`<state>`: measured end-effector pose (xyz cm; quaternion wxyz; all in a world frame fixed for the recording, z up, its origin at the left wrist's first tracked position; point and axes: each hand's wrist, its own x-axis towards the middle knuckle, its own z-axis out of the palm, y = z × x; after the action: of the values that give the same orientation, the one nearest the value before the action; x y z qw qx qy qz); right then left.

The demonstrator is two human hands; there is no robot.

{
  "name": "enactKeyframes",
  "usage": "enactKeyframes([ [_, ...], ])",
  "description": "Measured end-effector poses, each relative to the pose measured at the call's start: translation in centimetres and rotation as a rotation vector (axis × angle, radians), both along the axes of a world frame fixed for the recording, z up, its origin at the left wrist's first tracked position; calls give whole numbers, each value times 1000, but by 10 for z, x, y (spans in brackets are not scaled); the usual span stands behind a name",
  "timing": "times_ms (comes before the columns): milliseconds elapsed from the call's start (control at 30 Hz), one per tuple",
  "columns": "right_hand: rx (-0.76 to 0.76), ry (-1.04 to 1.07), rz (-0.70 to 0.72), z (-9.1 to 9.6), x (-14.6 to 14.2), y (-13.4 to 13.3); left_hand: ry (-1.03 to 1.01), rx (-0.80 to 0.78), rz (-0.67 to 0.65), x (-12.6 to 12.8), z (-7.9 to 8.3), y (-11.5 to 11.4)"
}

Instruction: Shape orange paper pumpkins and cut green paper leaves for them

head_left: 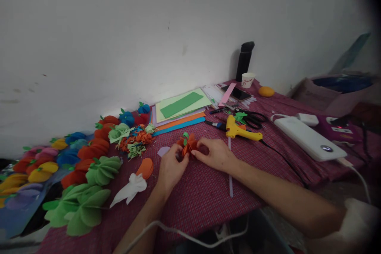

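The left hand [171, 168] and right hand [216, 154] pinch an orange paper pumpkin [188, 145] from either side, close to the checked surface [208, 198]. It looks feather-light and crushable (thin folded paper), best held gently by its outer folds; a yellow glue gun [242, 131] lies near.

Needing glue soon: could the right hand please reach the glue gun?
Probably yes: the glue gun lies just beyond the right hand, bare tablecloth between, though that hand holds a paper pumpkin.

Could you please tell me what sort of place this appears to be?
Probably a home craft table: the left hand and right hand hold an orange paper pumpkin, near a yellow glue gun, scissors, coloured paper sheets and finished paper pumpkins.
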<state>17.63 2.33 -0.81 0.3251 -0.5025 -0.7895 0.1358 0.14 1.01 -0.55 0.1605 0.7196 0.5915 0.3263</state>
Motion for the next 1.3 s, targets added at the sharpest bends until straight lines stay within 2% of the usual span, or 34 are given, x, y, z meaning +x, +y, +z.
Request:
enactKeyframes([
  [133, 21, -9, 34, 1, -2, -1, 18, 12, 1, 1, -1, 1],
  [267, -23, 40, 56, 3, -1, -1, 29, 4, -1, -1, -4, 3],
  [700, -35, 22, 43, -1, 0, 4, 92, -6, -25, -6, -6, 5],
  [933, -31, -92, 56, -9, 3, 13, 126, 7, -42, -7, -9, 7],
  [1067, -20, -87, 54, -14, 7, 20, 136, 19, -35, -7, -11, 9],
  [1167, -27, -98, 20, -14, 8, 22, 151, 22, -56, -8, -10, 9],
  [1300, -72, -65, -123, -14, 7, 20, 155, 12, -67, -8, -10, 9],
])
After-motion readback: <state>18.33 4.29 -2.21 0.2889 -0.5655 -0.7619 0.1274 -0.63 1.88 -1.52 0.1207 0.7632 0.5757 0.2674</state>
